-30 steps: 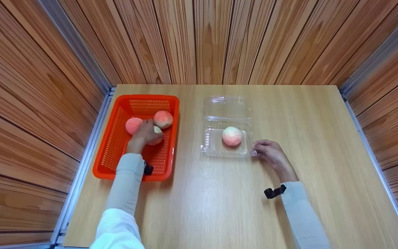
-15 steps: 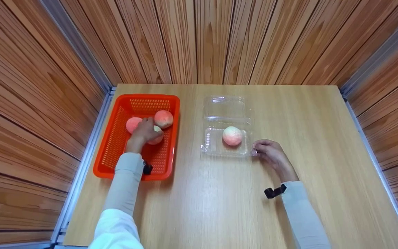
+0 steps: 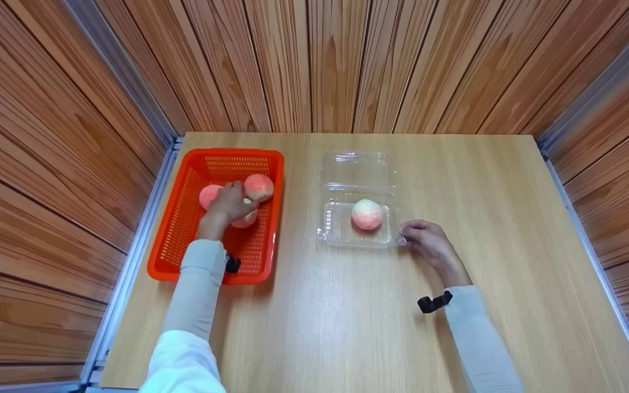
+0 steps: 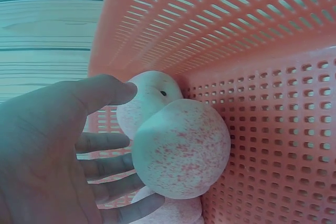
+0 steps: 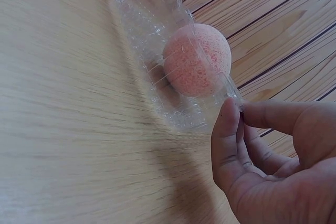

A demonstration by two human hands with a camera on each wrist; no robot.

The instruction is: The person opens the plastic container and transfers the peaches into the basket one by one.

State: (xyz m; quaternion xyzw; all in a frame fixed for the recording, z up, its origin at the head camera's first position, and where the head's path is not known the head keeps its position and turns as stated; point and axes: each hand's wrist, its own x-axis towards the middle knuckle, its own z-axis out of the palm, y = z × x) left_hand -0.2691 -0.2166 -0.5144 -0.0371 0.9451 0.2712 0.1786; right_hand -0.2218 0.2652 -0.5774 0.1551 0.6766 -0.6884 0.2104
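Observation:
In the head view my left hand [image 3: 228,205] reaches down into an orange basket [image 3: 153,270], over a pink and pale peach [image 3: 244,219]. The left wrist view shows the fingers [image 4: 107,166] spread and nearly straight beside a speckled peach [image 4: 181,148]; the thumb stands apart from it. Whether the fingertips touch the fruit, I cannot tell. My right hand [image 3: 429,243] pinches the near right corner of a clear plastic clamshell container [image 3: 339,232] between thumb and fingertips. Inside its tray sits one peach [image 3: 367,214], also visible in the right wrist view, close to the pinching hand [image 5: 278,166].
Two more peaches lie in the basket: one at its right side [image 3: 258,188], another left [image 3: 210,196], partly behind the hand. The clamshell's raised lid [image 3: 355,169] lies back, away from me. Wood-patterned walls [image 3: 336,65] enclose the table [image 3: 320,327].
My left hand has shifted a little over the peach, its thumb now higher, and more of the peach's pink side shows below. The right hand and the container have stayed put.

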